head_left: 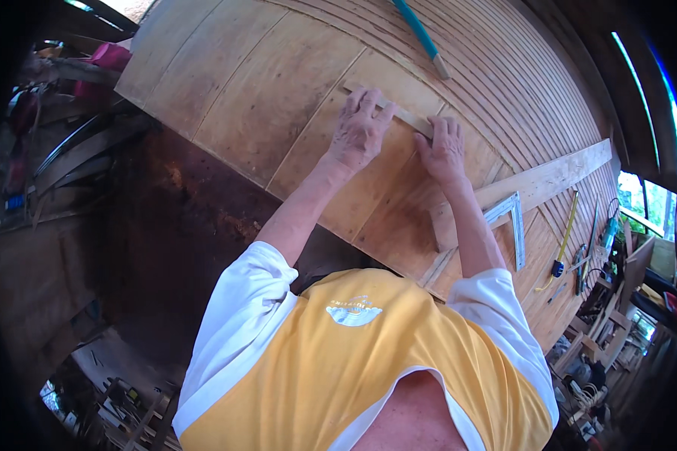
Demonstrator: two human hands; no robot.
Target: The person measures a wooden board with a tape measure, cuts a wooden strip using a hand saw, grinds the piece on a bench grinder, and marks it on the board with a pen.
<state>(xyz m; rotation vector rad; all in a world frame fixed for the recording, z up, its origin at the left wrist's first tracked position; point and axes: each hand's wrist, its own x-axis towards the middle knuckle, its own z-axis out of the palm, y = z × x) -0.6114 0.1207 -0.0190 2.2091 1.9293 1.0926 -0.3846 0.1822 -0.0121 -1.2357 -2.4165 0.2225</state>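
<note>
A thin, narrow wooden strip (408, 118) lies slantwise on a large wooden panel (271, 71) marked with straight lines. My left hand (361, 129) is closed over the strip's left part, fingers bent around its far edge. At the strip's right end, my right hand (442, 149) grips it, thumb on the near side and fingers curled over the top. Both hands press close to the panel, and the strip's middle shows between them. Beyond the hands, the panel's far part carries many close parallel wooden slats (496, 68).
A teal stick with a bare wooden end (421, 37) lies beyond the hands. Right of my right forearm are a pale board (553, 177), a metal square (517, 229) and a tape measure (557, 268) with its blade out. Scrap wood crowds the far right. A pink container (107, 64) stands at left.
</note>
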